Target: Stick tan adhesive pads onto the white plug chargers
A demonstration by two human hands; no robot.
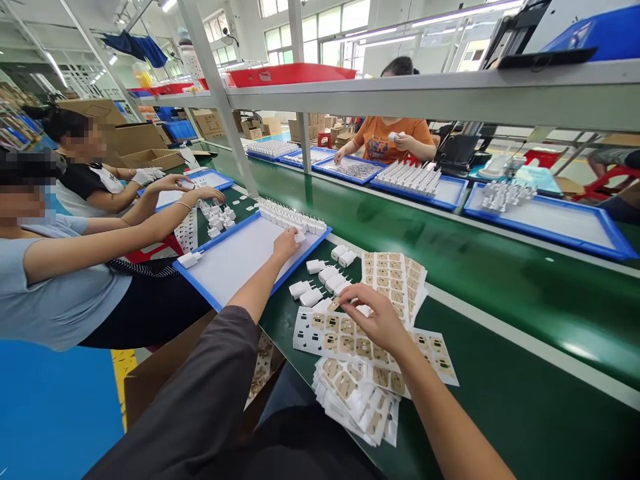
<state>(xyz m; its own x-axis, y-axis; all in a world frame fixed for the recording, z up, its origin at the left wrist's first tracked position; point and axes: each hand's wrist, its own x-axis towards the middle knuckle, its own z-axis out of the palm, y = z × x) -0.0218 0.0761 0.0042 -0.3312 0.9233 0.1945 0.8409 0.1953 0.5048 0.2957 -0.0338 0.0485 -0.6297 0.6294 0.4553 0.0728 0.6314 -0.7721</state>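
Note:
My left hand [286, 247] reaches over the blue-rimmed tray [225, 267], its fingers closed on a white charger plug [300, 237] beside the packed row of chargers [285, 217] along the far side. My right hand [375, 319] hovers above the sticker sheets [350, 337], thumb and fingers pinched around a small tan sticker [334, 305]. Just beyond that hand, several loose white chargers [327, 275] lie on the green bench with their pins outward. More sticker sheets [385, 273] lie behind, and a loose stack of sheets [357, 400] rests at the bench edge.
Two people sit at my left; one person's hand [207, 193] is near a pile of chargers [217, 219]. Across the green belt [480, 267], a person in orange [395, 140] works behind blue trays [555, 220]. A metal shelf [425, 97] spans overhead; its post [220, 100] stands beyond my tray.

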